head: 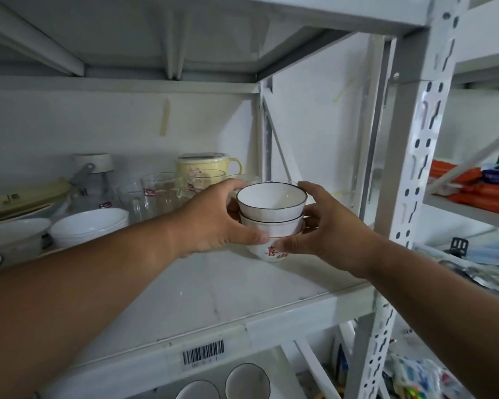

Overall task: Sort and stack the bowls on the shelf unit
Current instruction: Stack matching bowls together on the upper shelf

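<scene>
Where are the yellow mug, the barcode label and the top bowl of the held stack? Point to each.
yellow mug (197,168), head view, on its pale side wall.
barcode label (203,351), head view, on the black bars.
top bowl (271,198), head view, on its white inside.

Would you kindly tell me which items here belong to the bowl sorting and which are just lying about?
Job: stack of small bowls held by left hand and right hand; white bowls.
Lying about: glass mugs, yellow lidded cup, orange packets.
</scene>
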